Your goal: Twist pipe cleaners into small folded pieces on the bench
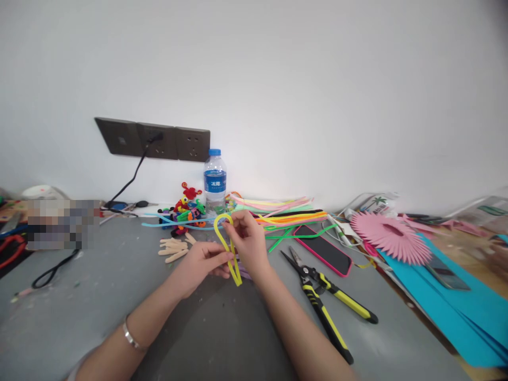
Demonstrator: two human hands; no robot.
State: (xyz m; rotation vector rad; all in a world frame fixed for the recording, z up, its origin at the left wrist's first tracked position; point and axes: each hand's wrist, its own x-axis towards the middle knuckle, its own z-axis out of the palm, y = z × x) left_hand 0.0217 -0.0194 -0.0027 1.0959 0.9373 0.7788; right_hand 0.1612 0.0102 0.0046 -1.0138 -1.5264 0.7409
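Observation:
A yellow pipe cleaner (217, 228), bent into a narrow loop with its ends pointing down, is held between both hands above the grey table. My left hand (206, 263) pinches its lower part between thumb and fingers. Higher up, my right hand (246, 238) grips the right side near the rounded top, fingers closed. Purple strips (244, 272) lie partly hidden behind the hands. Wooden sticks (174, 250) rest left of the loop, and colourful fuzzy figures (184, 214) stand behind them.
A water bottle (215, 185) stands by the wall. Coloured pipe cleaners (293, 217) lie at the back, near a pink-edged phone (325, 250). Black-and-yellow pliers (317, 286) lie at the right. Farther right are a pink paper fan (391, 238) and blue sheets (448, 312).

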